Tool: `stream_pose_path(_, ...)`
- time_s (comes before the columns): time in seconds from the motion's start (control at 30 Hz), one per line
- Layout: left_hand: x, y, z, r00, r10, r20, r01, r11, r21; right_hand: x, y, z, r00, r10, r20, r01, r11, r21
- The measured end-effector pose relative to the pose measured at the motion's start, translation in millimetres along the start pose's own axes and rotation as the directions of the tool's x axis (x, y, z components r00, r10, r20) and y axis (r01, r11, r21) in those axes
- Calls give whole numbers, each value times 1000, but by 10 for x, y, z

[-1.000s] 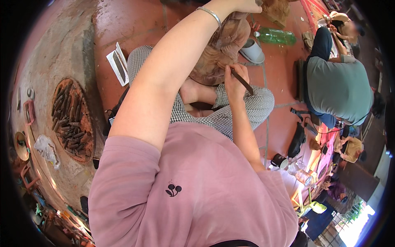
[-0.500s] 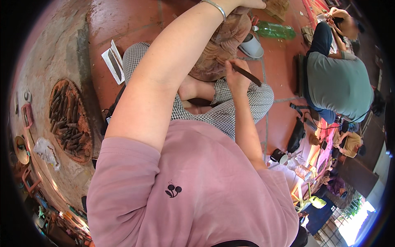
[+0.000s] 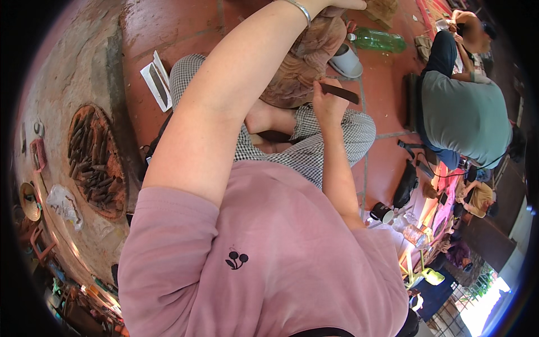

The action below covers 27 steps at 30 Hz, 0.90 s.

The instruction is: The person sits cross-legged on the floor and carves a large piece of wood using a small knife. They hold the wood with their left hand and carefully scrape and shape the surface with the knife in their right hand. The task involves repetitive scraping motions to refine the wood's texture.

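Between my crossed legs [image 3: 342, 137] stands a reddish-brown wooden carving [image 3: 289, 84] with curving, layered relief. My right hand [image 3: 330, 106] is closed around a thin, flat, dark brown strip [image 3: 342, 93] at the carving's right lower edge. The strip points right and slightly down; whether it is a blade, a file or something else I cannot tell. My left arm, with a silver bangle [image 3: 300, 10] at the wrist, reaches across the carving and hides much of it. At the upper picture edge, by the carving's top, my left hand [image 3: 347, 3] is mostly cut off; one digit extends right.
A round tray [image 3: 122, 210] of dark tools sits on the ledge at left. Nearby lies a white case [image 3: 148, 76] holding a dark flat piece. To the right are a grey slipper [image 3: 347, 66], a green bottle [image 3: 379, 41], a mug [image 3: 382, 212] and a seated person [image 3: 466, 115].
My right hand has shifted slightly, and the strip has turned to show more of its flat side. My left arm stays over the carving. The whole view has moved a little.
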State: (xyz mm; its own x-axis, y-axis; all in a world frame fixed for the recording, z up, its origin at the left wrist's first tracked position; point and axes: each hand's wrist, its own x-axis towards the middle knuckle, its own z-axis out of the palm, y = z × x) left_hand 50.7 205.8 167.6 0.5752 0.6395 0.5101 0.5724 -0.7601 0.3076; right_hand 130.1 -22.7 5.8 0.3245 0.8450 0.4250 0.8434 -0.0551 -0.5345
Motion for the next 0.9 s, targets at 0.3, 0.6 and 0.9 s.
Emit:
stream_pose_path(0.3, 28, 7, -1, 1000, 9, -9, -9, 1000, 25, 13, -127, -39, 998, 12, 69, -9, 999, -42)
stream_pose_path(0.6, 7, -33, 12, 999, 27, -40, -26, 999, 34, 21, -264, -24, 999, -15, 39, 19, 994, -112)
stream_pose_path(0.9, 2, -32, -7, 999, 27, -42, -27, 1000, 14, 38, -303, -18, 998, -31, 46, 38, 989, -142)
